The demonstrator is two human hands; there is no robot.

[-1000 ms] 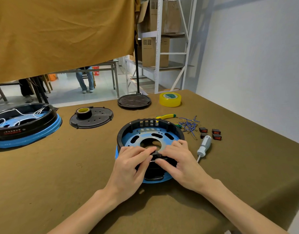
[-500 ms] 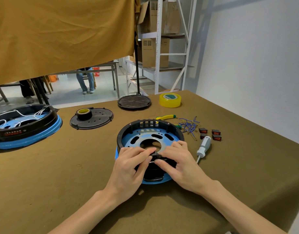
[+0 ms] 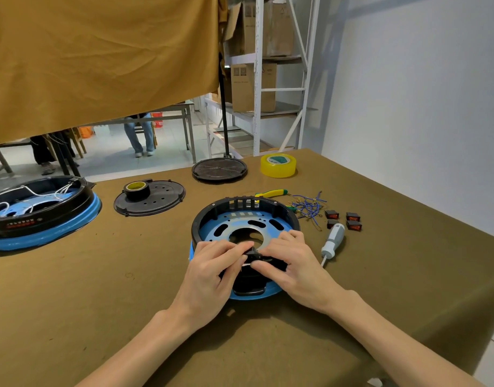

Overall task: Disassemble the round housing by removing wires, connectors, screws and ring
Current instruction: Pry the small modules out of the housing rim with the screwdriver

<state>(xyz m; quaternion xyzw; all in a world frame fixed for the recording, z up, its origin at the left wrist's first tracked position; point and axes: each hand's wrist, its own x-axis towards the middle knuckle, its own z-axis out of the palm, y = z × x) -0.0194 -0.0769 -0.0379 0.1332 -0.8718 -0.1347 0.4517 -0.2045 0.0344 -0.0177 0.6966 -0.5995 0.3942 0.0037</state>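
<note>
Both hands' fingers (image 3: 264, 264) pinch the round housing's (image 3: 244, 219) near rim; screwdriver (image 3: 333, 241) beside.

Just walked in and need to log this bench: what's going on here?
A person is stripping a round housing. Both the left hand and the right hand pinch a small black part at its near rim. A screwdriver, loose blue wires and small switches lie to its right.

Bright, sharp; wide-angle edge warp
</note>
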